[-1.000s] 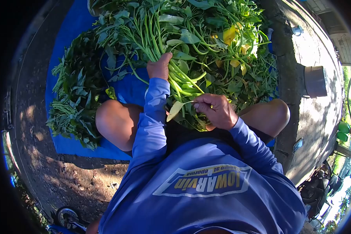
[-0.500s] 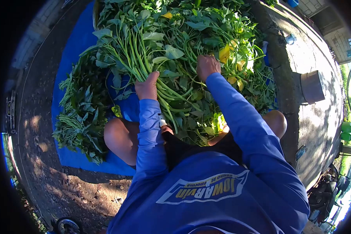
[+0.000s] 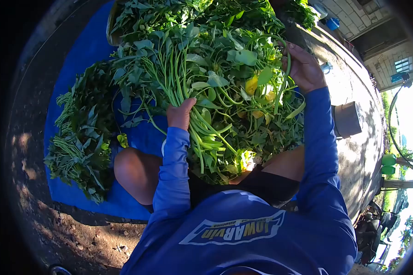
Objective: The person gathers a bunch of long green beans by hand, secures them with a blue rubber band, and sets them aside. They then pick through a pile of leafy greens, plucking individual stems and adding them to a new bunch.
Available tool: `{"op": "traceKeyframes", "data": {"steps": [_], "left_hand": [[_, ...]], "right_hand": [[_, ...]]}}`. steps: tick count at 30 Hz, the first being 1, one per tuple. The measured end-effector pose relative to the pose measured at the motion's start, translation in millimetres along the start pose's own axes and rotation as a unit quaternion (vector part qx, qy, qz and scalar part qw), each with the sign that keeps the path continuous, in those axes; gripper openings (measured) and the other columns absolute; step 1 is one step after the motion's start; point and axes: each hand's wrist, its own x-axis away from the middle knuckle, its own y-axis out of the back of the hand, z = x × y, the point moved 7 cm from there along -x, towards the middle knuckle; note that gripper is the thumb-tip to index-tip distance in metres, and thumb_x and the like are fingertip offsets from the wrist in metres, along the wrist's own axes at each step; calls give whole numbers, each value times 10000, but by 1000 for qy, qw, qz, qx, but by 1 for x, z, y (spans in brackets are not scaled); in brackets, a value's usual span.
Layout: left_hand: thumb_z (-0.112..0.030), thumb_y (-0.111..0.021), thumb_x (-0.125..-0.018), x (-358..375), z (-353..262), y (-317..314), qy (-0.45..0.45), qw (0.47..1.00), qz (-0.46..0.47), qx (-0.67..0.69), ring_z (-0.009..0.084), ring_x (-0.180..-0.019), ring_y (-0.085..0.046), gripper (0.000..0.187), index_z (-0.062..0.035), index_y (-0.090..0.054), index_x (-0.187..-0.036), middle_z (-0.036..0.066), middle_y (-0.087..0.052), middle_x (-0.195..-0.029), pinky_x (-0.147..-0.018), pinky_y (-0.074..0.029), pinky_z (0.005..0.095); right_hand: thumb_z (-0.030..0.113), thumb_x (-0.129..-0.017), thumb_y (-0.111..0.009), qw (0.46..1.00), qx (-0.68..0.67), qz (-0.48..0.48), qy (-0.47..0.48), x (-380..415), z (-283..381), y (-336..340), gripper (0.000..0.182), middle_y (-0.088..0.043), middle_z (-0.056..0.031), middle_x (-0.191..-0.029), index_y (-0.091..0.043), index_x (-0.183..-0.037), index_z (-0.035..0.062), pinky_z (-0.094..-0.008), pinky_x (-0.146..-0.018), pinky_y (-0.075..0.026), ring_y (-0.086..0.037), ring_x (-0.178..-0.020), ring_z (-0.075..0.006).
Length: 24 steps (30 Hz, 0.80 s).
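My left hand (image 3: 181, 113) is wrapped round a thick bunch of long green stems (image 3: 174, 82), whose leaves fan out toward the top and whose cut ends hang below the fist. At the right edge of the heap of leafy greens (image 3: 243, 68), my right hand (image 3: 303, 66) is raised and holds a single thick green stem (image 3: 287, 68) between thumb and fingers. Yellow leaves (image 3: 251, 85) lie among the greens between the hands. Tied-looking bundles of darker greens (image 3: 85, 133) rest on the blue tarp (image 3: 62, 192) at the left.
My bent knees (image 3: 135, 172) flank the heap. A grey cylindrical container (image 3: 347, 120) stands on the concrete at the right. Green containers (image 3: 388, 164) are beyond it. Bare soil (image 3: 92, 233) borders the tarp.
My right hand has moved right and up out of the heap, now with a stem in it. My left hand still grips the bunch, slightly lower. The view has shifted to the right.
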Motion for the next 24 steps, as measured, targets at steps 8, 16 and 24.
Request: {"op": "traceKeyframes", "data": {"steps": [8,16,24], "left_hand": [[-83,-827,-820,-3,36,-4,52,997,45,19,186,-881,-719,296,-4,-757,-1096,82,-767,-1029,-820,-586,356],[-109,-838,-820,-6,66,-3,60,997,51,12,177,-876,-713,285,-12,-769,-1079,66,-771,-1008,-822,-574,339],[-223,-777,-879,25,85,-10,148,985,68,56,170,-725,-699,288,-45,-711,-1096,48,-730,-917,-653,-585,323]], "right_hand": [[163,-1042,-654,997,41,4,60,18,35,-16,383,-652,15,-1090,-610,-1419,109,-200,-627,-434,-559,-801,-78],[165,-988,-734,950,268,-39,156,-13,-21,-89,312,-700,46,-907,-744,-1297,125,-225,-614,-495,-578,-722,-42],[154,-996,-717,974,100,-85,-187,53,-274,-107,231,-691,11,-909,-719,-1196,40,-255,-606,-490,-598,-711,-83]]}}
